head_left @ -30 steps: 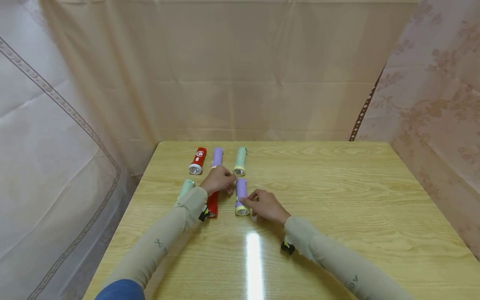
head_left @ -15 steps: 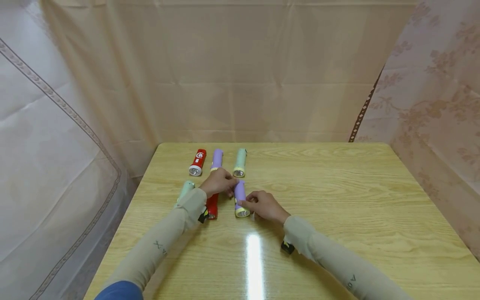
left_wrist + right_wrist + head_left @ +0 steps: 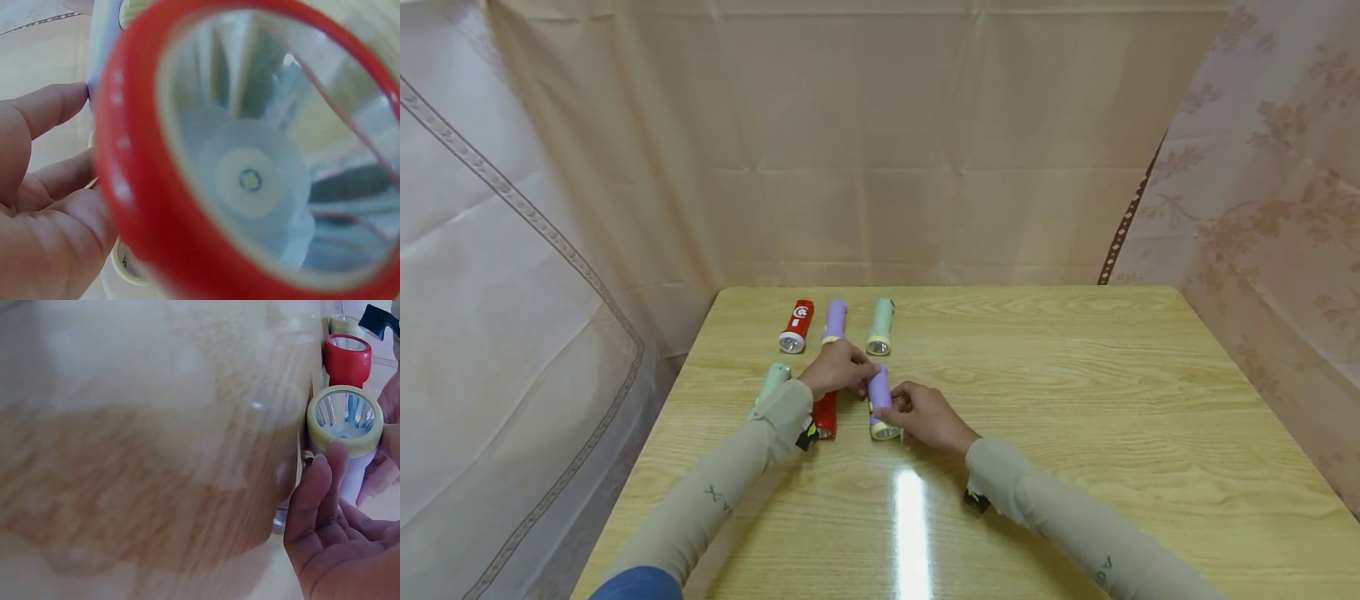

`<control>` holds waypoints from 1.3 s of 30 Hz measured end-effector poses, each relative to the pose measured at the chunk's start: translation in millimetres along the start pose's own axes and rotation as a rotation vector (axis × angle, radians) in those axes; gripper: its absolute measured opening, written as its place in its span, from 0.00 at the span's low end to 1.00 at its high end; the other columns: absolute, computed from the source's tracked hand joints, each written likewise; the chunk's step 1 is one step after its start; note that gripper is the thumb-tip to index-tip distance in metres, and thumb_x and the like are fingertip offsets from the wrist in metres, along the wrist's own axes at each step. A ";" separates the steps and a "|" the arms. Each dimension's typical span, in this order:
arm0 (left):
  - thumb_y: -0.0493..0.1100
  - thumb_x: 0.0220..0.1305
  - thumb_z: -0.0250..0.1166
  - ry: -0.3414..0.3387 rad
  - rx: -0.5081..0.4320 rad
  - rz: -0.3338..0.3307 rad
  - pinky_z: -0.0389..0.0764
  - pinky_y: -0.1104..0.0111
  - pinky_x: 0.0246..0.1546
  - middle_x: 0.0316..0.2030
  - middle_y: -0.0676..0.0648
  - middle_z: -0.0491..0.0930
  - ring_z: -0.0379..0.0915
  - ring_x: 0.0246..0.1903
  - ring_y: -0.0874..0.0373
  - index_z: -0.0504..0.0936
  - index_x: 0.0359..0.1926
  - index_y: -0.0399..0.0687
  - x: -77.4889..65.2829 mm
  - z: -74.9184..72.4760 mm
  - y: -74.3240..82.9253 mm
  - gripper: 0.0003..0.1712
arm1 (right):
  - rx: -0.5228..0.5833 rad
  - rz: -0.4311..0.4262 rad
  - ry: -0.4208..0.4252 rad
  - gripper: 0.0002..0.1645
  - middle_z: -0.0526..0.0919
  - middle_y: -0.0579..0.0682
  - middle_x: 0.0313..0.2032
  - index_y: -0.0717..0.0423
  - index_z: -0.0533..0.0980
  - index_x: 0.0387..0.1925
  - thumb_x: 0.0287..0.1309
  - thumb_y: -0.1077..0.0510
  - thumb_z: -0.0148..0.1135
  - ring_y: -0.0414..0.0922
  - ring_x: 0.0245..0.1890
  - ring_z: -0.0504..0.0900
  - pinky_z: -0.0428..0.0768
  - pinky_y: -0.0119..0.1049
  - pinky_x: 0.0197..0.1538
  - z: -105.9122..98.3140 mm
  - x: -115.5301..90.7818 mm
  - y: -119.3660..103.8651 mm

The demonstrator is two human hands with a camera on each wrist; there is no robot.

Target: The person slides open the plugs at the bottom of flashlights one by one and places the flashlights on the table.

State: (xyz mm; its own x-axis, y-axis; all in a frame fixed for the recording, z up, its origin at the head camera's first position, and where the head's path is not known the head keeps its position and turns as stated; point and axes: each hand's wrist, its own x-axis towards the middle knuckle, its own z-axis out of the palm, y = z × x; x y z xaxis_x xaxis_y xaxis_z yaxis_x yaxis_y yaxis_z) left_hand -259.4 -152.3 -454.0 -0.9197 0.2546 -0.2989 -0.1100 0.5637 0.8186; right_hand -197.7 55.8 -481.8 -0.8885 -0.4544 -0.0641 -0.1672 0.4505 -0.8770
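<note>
On the table lies a purple flashlight (image 3: 878,390) with a pale yellow head, its lens toward me. My left hand (image 3: 837,365) pinches its far tail end with the fingertips. Lower down, my right hand (image 3: 929,414) holds it near the head, thumb on top. From the right wrist, the yellow-rimmed lens (image 3: 345,419) shows close by those fingers. Left of it, a red flashlight (image 3: 825,417) lies partly under my left wrist; its lens (image 3: 250,181) fills much of the left wrist view. A mint green flashlight (image 3: 773,382) is partly covered by my left sleeve.
Behind these, a second row holds a red flashlight (image 3: 797,327) with a white head, a purple flashlight (image 3: 836,319) and a mint green flashlight (image 3: 881,325). The wooden table (image 3: 1075,375) ends at a hanging beige curtain (image 3: 910,150).
The tail of the purple flashlight has shifted slightly left, and my left fingertips have come onto it. My right thumb has moved a little left over its body. The other flashlights stay put.
</note>
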 end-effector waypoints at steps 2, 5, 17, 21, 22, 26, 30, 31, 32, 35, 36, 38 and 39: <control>0.43 0.71 0.69 0.004 -0.008 -0.010 0.87 0.64 0.34 0.31 0.44 0.87 0.85 0.27 0.53 0.89 0.42 0.36 -1.0 -0.1 0.1 0.13 | -0.007 -0.012 0.011 0.22 0.86 0.47 0.35 0.63 0.78 0.50 0.65 0.51 0.71 0.42 0.27 0.81 0.82 0.36 0.30 0.8 -0.9 0.5; 0.44 0.70 0.70 0.008 -0.035 -0.018 0.87 0.63 0.35 0.32 0.44 0.87 0.85 0.28 0.54 0.89 0.42 0.35 -2.0 -0.1 0.0 0.13 | -0.041 -0.038 0.025 0.23 0.87 0.48 0.37 0.63 0.78 0.51 0.65 0.50 0.71 0.40 0.32 0.82 0.82 0.35 0.34 0.9 -2.1 1.6; 0.50 0.66 0.74 -0.017 -0.096 -0.076 0.85 0.63 0.38 0.32 0.44 0.87 0.82 0.27 0.57 0.89 0.40 0.37 -5.1 -4.4 1.4 0.18 | -0.103 -0.121 -0.043 0.34 0.90 0.53 0.40 0.56 0.74 0.69 0.68 0.45 0.68 0.41 0.33 0.86 0.83 0.34 0.33 -9.9 -5.1 11.8; 0.51 0.65 0.74 -0.012 -0.103 -0.069 0.84 0.61 0.40 0.33 0.44 0.87 0.81 0.29 0.57 0.89 0.39 0.38 -7.2 -3.8 3.5 0.18 | -0.054 -0.091 -0.069 0.34 0.90 0.53 0.41 0.56 0.74 0.68 0.67 0.44 0.68 0.43 0.32 0.87 0.84 0.35 0.32 -12.9 -6.9 13.8; 0.51 0.65 0.75 -0.009 -0.106 -0.067 0.84 0.61 0.41 0.33 0.44 0.87 0.81 0.30 0.57 0.89 0.39 0.38 -7.8 -3.3 4.1 0.18 | -0.047 -0.076 -0.077 0.32 0.90 0.52 0.41 0.56 0.77 0.65 0.67 0.44 0.69 0.43 0.31 0.87 0.83 0.35 0.32 -13.6 -7.5 13.5; 0.51 0.65 0.74 -0.004 -0.106 -0.041 0.83 0.59 0.46 0.36 0.45 0.87 0.82 0.35 0.56 0.89 0.40 0.38 -11.8 -0.1 8.7 0.18 | -0.013 -0.006 -0.129 0.22 0.89 0.46 0.36 0.55 0.87 0.50 0.66 0.42 0.69 0.44 0.29 0.84 0.80 0.36 0.32 -16.0 -8.8 11.1; 0.51 0.65 0.74 0.000 -0.094 -0.025 0.83 0.58 0.50 0.37 0.47 0.88 0.83 0.38 0.55 0.90 0.39 0.40 -14.4 2.2 12.3 0.17 | 0.069 0.074 -0.183 0.19 0.88 0.47 0.36 0.55 0.88 0.43 0.64 0.43 0.71 0.45 0.29 0.82 0.80 0.37 0.33 -17.1 -10.1 7.6; 0.51 0.64 0.74 0.000 -0.095 -0.025 0.83 0.57 0.50 0.37 0.47 0.88 0.83 0.38 0.55 0.90 0.39 0.40 -14.4 2.2 12.4 0.16 | 0.084 0.089 -0.191 0.20 0.88 0.47 0.36 0.56 0.88 0.43 0.63 0.43 0.72 0.45 0.30 0.82 0.80 0.38 0.34 -17.3 -10.5 6.8; 0.51 0.64 0.74 0.000 -0.099 -0.026 0.83 0.57 0.51 0.37 0.47 0.88 0.83 0.38 0.55 0.90 0.39 0.41 -14.5 2.2 12.3 0.16 | 0.096 0.101 -0.197 0.21 0.88 0.47 0.37 0.57 0.87 0.44 0.63 0.44 0.73 0.45 0.30 0.82 0.81 0.38 0.35 -17.5 -11.1 5.9; 0.51 0.65 0.74 -0.009 -0.112 -0.018 0.83 0.57 0.50 0.37 0.47 0.88 0.83 0.39 0.55 0.90 0.40 0.41 -14.8 2.3 11.3 0.17 | 0.109 0.112 -0.205 0.22 0.87 0.49 0.37 0.58 0.86 0.45 0.62 0.44 0.74 0.46 0.30 0.82 0.83 0.39 0.35 -18.1 -12.5 4.2; 0.52 0.65 0.74 -0.013 -0.120 -0.015 0.83 0.57 0.50 0.38 0.47 0.88 0.83 0.39 0.55 0.90 0.40 0.41 -15.4 2.5 11.3 0.17 | 0.110 0.107 -0.206 0.22 0.87 0.49 0.37 0.59 0.85 0.45 0.62 0.44 0.73 0.47 0.30 0.83 0.83 0.40 0.35 -18.5 -12.9 3.8; 0.51 0.66 0.74 -0.021 -0.141 -0.006 0.83 0.57 0.50 0.38 0.46 0.88 0.83 0.39 0.55 0.89 0.40 0.40 -16.5 3.0 11.6 0.17 | 0.112 0.096 -0.206 0.22 0.86 0.49 0.36 0.59 0.84 0.44 0.62 0.45 0.74 0.47 0.30 0.83 0.83 0.40 0.35 -19.3 -13.6 4.0; 0.51 0.66 0.73 -0.025 -0.151 0.000 0.83 0.57 0.50 0.39 0.46 0.88 0.83 0.39 0.55 0.89 0.41 0.40 -17.0 3.4 11.9 0.17 | 0.108 0.088 -0.206 0.21 0.86 0.49 0.36 0.59 0.84 0.44 0.62 0.45 0.73 0.47 0.30 0.83 0.83 0.40 0.35 -19.6 -13.7 4.4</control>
State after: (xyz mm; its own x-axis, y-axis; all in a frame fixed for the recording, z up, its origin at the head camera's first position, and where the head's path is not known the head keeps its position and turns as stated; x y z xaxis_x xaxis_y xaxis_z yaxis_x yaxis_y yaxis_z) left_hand -243.8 -147.3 -440.9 -0.9102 0.2750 -0.3095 -0.1672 0.4398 0.8824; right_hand -194.6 79.1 -475.5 -0.7901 -0.5690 -0.2282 -0.0367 0.4155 -0.9089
